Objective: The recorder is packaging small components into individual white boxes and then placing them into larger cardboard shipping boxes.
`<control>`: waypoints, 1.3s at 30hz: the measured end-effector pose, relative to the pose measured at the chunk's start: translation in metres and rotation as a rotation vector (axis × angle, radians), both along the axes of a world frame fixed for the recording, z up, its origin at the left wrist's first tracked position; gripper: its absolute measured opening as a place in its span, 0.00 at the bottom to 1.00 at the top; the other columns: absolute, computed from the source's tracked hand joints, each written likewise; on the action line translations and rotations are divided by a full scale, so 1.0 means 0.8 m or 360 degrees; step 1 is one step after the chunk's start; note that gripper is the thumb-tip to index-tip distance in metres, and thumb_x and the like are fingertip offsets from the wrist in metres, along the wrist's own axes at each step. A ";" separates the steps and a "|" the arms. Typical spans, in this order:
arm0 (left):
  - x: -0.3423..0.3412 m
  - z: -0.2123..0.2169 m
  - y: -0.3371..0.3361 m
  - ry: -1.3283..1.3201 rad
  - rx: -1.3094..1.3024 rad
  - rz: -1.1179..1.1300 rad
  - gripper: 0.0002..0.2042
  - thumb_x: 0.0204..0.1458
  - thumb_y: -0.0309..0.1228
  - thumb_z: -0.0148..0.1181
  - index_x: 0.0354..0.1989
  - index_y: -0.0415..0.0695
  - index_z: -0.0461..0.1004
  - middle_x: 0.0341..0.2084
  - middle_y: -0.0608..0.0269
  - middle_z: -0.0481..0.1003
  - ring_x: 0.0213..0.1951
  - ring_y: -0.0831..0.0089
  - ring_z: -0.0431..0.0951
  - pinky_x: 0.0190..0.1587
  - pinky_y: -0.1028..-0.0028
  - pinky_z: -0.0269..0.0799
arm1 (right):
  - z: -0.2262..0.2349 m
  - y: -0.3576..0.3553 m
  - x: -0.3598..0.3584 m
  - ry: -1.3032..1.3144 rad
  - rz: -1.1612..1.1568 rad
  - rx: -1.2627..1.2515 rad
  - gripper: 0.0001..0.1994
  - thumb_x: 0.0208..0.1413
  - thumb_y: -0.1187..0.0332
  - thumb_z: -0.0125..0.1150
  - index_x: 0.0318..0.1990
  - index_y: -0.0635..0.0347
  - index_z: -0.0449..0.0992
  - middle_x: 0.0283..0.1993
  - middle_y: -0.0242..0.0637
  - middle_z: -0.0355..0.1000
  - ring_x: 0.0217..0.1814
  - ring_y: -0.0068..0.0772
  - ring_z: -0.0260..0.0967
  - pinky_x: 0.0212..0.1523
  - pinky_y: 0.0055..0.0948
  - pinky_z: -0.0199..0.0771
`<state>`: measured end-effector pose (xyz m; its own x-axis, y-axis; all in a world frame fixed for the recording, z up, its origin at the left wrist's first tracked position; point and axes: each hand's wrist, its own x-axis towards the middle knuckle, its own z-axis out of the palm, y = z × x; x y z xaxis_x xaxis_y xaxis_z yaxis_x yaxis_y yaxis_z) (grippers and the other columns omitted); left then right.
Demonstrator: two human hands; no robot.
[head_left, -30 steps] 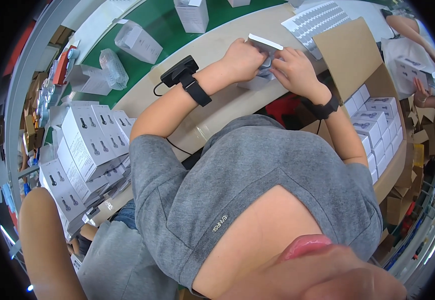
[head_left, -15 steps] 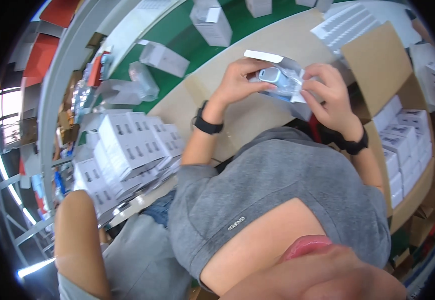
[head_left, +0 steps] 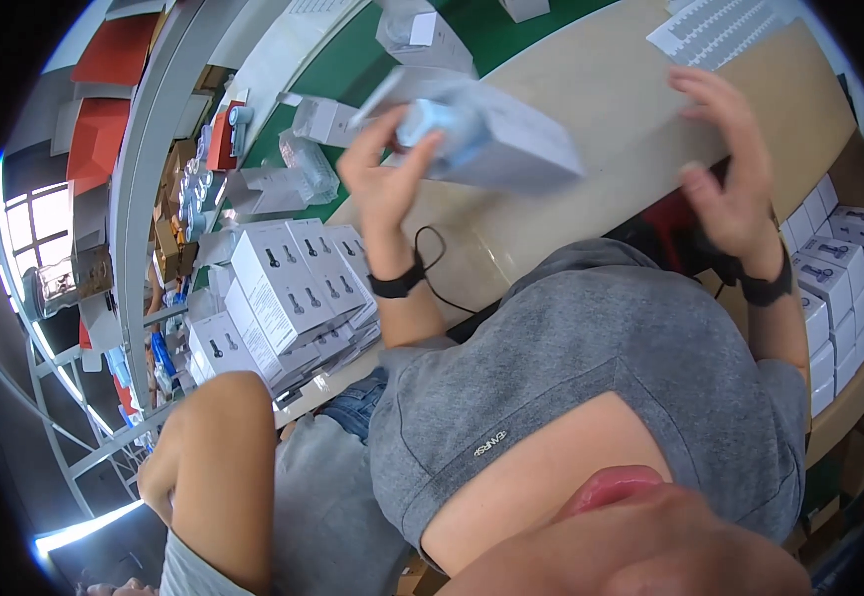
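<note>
My left hand (head_left: 384, 169) is raised left of centre, thumb and fingers closed on a light blue device (head_left: 442, 127) with a rounded end. The device sits at the open end of a long white carton (head_left: 526, 144), which points to the right and is smeared by motion. One flap of the carton sticks out above my fingers. How far the device reaches into the carton is hidden. Off to the right, my right hand (head_left: 735, 184) hangs over the table edge beside a large cardboard box (head_left: 794, 84), its fingers apart and holding nothing.
Stacked white printed cartons (head_left: 293, 278) stand at left, beside another person's bent arm (head_left: 223, 457). Opened cartons (head_left: 422, 40) and a bubble-wrap pouch (head_left: 308, 164) lie on the green surface (head_left: 541, 40). White cartons (head_left: 829, 273) fill the cardboard box. A black cable (head_left: 437, 268) crosses the table.
My left hand has swung left with the device and carton, which was between both hands before. My right hand has let go and moved right, opening its fingers. The whole view has shifted slightly.
</note>
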<state>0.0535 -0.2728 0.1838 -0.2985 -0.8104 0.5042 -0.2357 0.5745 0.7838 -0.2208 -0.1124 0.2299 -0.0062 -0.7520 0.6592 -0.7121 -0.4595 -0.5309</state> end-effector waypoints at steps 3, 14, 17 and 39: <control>0.018 0.007 -0.036 -0.0319 -0.0091 0.0478 0.19 0.31 0.33 0.70 0.33 0.37 0.75 0.21 0.62 0.74 0.22 0.77 0.69 0.26 0.81 0.65 | -0.012 0.025 -0.052 -0.0519 -0.0107 0.0173 0.18 0.56 0.65 0.40 0.50 0.67 0.63 0.51 0.46 0.63 0.53 0.38 0.62 0.45 0.29 0.64; 0.058 -0.113 -0.209 -0.1119 -0.0614 0.1136 0.22 0.40 0.47 0.57 0.35 0.40 0.75 0.26 0.51 0.74 0.30 0.55 0.74 0.35 0.63 0.69 | 0.030 0.129 -0.120 -0.0718 -0.0768 -0.0096 0.16 0.52 0.72 0.48 0.49 0.68 0.63 0.47 0.49 0.64 0.49 0.39 0.63 0.41 0.29 0.67; 0.059 -0.122 -0.233 -0.1417 -0.0801 0.1007 0.19 0.43 0.45 0.54 0.35 0.43 0.75 0.29 0.50 0.74 0.33 0.56 0.73 0.38 0.61 0.68 | 0.033 0.157 -0.145 -0.0650 -0.0988 -0.0160 0.15 0.53 0.72 0.47 0.48 0.68 0.64 0.47 0.47 0.64 0.49 0.38 0.64 0.43 0.28 0.67; -0.096 0.003 -0.013 -0.1142 -0.0657 -0.0343 0.08 0.46 0.27 0.55 0.34 0.38 0.72 0.33 0.53 0.73 0.39 0.58 0.72 0.45 0.66 0.63 | -0.101 0.270 -0.362 0.0579 -0.1811 0.1923 0.39 0.32 0.56 0.64 0.57 0.49 0.57 0.48 0.53 0.64 0.51 0.52 0.61 0.51 0.39 0.62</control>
